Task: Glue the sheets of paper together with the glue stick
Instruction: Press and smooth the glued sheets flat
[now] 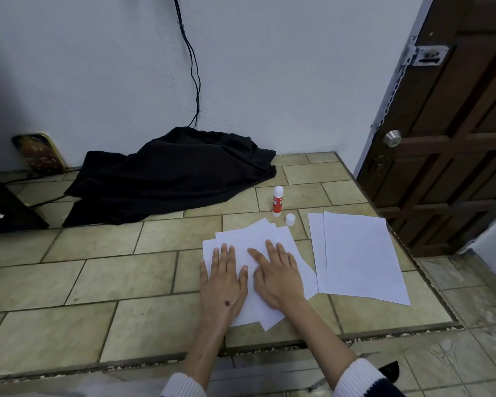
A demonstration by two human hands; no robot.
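Note:
A fanned stack of white paper sheets (265, 233) lies on the tiled counter (98, 282). My left hand (222, 279) and my right hand (277, 277) rest flat on this stack, fingers spread, holding nothing. Beyond the stack a red-and-white glue stick (277, 201) stands upright and uncapped, with its white cap (290, 219) on the tiles beside it. To the right, two more white sheets (358, 253) lie overlapped and apart from my hands.
A crumpled black cloth (172, 173) covers the back of the counter, with a cable (194, 67) hanging down the wall above it. A brown wooden door (453, 124) stands at the right. The counter's front edge (241, 342) runs just below the stack.

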